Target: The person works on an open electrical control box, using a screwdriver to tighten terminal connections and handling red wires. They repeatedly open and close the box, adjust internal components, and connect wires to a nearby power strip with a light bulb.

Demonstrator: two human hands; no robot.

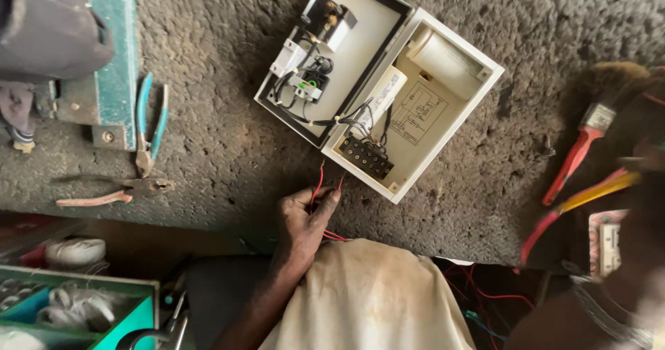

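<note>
two thin red wires (320,178) stand pinched in the fingers of the left hand (303,220), just near of the open white box (443,125) on the rough floor, below its black terminal block (366,157). the step looks like wiring in; next, by this view, the bare tips need steady guiding to the block. the right hand (641,163), far right by a red brush (580,149), is too blurred to tell its grip.
</note>
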